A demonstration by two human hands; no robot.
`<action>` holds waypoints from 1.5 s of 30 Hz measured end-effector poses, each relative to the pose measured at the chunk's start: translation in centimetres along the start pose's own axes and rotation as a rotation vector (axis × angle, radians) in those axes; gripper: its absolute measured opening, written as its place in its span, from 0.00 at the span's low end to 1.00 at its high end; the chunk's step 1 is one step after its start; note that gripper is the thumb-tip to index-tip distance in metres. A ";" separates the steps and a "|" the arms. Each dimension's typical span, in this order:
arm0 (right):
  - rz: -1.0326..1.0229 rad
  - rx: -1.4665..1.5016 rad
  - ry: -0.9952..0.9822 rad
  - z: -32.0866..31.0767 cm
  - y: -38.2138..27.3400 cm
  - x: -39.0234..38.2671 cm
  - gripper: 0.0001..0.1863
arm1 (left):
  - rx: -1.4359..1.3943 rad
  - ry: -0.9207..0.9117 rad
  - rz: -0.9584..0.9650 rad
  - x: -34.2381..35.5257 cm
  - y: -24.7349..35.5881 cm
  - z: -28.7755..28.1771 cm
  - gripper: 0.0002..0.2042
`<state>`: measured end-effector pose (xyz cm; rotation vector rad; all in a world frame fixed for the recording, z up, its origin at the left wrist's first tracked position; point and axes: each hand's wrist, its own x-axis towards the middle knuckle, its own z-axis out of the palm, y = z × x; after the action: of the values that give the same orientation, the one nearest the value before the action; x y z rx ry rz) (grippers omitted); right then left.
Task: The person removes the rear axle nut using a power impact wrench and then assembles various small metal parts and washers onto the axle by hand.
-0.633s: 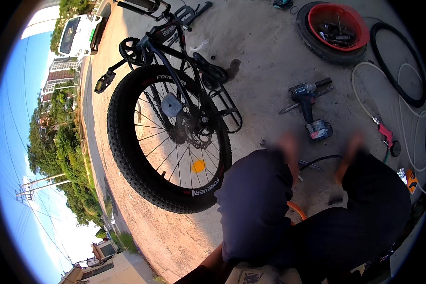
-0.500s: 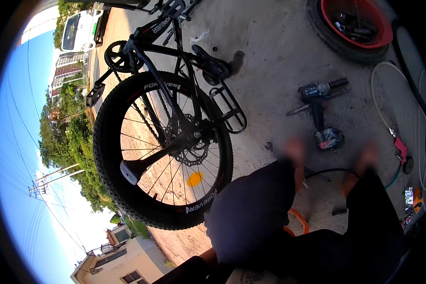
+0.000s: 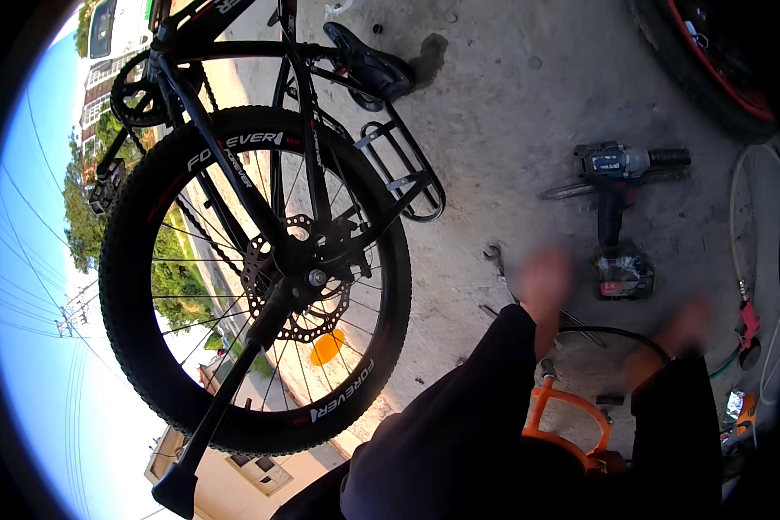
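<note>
A black fat-tyred bicycle (image 3: 386,303) lies on its side, its wheel filling the left half. A black kickstand (image 3: 220,390) reaches from the hub to lower left. A dark brown patch (image 3: 614,461) by an orange tubular tool (image 3: 581,400) may be my right hand; its fingers are unclear. My left hand is out of sight. My dark-trousered legs (image 3: 442,416) spread around the orange tool, with blurred bare feet beyond. A black hose (image 3: 607,330) curves between the feet, near metal rods and a wrench (image 3: 496,258). A cordless impact wrench (image 3: 609,217) lies beyond the feet.
At upper right, a tyre (image 3: 685,78) holds a red basin (image 3: 737,95) with metal pieces. A pink air tool (image 3: 745,321) and pale hoses lie at right. A white vehicle (image 3: 117,30), trees, wires and a low pale building are off to the left.
The view has shifted: the bicycle now appears larger and further left, with its kickstand stretched toward the lower left. More of the orange tool shows between my legs. My left forearm is no longer visible.
</note>
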<state>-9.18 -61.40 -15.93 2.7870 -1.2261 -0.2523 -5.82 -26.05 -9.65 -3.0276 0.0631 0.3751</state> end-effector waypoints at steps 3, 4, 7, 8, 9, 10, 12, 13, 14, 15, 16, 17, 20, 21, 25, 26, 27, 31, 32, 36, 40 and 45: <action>0.043 0.140 0.046 6.9 3.3 0.0 0.30 | -0.034 0.091 0.043 1.6 0.7 -1.4 0.11; 0.062 0.058 0.178 8.1 3.9 0.1 0.30 | -0.028 0.108 0.073 2.0 0.9 -1.7 0.11; -0.160 0.007 -0.371 -3.0 -2.1 0.3 0.27 | -0.102 -0.062 -0.091 2.3 0.4 -5.6 0.12; -0.329 -0.023 -0.585 -7.3 -3.2 2.7 0.25 | -0.147 -0.085 -0.133 2.4 0.2 -6.3 0.12; -0.462 -0.083 -0.846 -12.6 -3.4 5.6 0.22 | -0.204 -0.116 -0.152 2.4 0.1 -6.6 0.12; -0.579 -0.135 -1.113 -18.6 -4.4 8.5 0.20 | -0.252 -0.135 -0.194 2.2 -0.5 -6.9 0.12; -0.514 -0.005 -1.354 -28.2 -1.7 12.4 0.16 | -0.333 -0.186 -0.102 3.8 1.2 -6.6 0.11; -0.497 0.097 -1.307 -32.4 -2.6 14.2 0.14 | -0.388 -0.209 -0.113 3.8 1.0 -7.0 0.11; -0.509 0.239 -1.196 -35.4 -4.2 16.0 0.12 | -0.449 -0.229 -0.124 3.8 0.5 -7.7 0.11; -0.587 0.414 -0.997 -35.8 -6.2 17.7 0.12 | -0.526 -0.252 -0.131 3.7 0.1 -8.2 0.11; -0.676 0.544 -0.778 -36.6 -8.4 19.3 0.12 | -0.644 -0.276 -0.153 3.6 -0.4 -8.7 0.11; -0.857 0.532 -0.460 -36.7 -11.1 20.2 0.14 | -0.763 -0.294 -0.192 3.2 -1.4 -9.3 0.11; -1.122 0.423 0.102 -35.1 -17.7 21.9 0.26 | -1.110 -0.321 -0.413 1.2 -5.6 -12.0 0.10; -1.102 0.419 0.099 -33.5 -18.9 22.3 0.26 | -1.199 -0.332 -0.504 0.6 -7.5 -12.7 0.10; -1.102 0.316 0.143 -27.9 -22.7 21.8 0.28 | -1.312 -0.355 -0.647 1.7 -9.8 -14.4 0.10; -1.069 0.308 0.190 -27.3 -23.3 21.3 0.27 | -1.321 -0.265 -0.610 3.0 -9.2 -14.0 0.11; -1.067 0.301 0.192 -27.4 -23.3 21.5 0.27 | -1.329 -0.176 -0.571 4.3 -8.5 -13.7 0.12; -1.068 0.451 -0.004 -29.3 -22.8 22.8 0.27 | -1.243 -0.213 -0.413 9.7 -3.8 -17.1 0.13; -1.011 0.521 -0.143 -30.2 -22.5 23.4 0.27 | -1.104 -0.162 -0.175 10.8 -3.4 -15.8 0.13; -0.960 0.709 -0.157 -31.7 -24.8 25.7 0.30 | -0.955 -0.115 -0.051 12.0 -3.6 -12.9 0.15; -1.190 0.539 0.103 -30.0 -27.9 28.0 0.36 | -1.016 -0.161 -0.056 12.7 -4.2 -12.3 0.14; -1.157 0.265 -0.100 -31.2 -29.9 28.6 0.41 | -0.991 -0.154 -0.075 13.5 -4.2 -12.7 0.11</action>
<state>37.22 -61.92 7.07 3.3731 0.5276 -0.2929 10.57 -23.43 -0.38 -3.9159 -0.3516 0.8403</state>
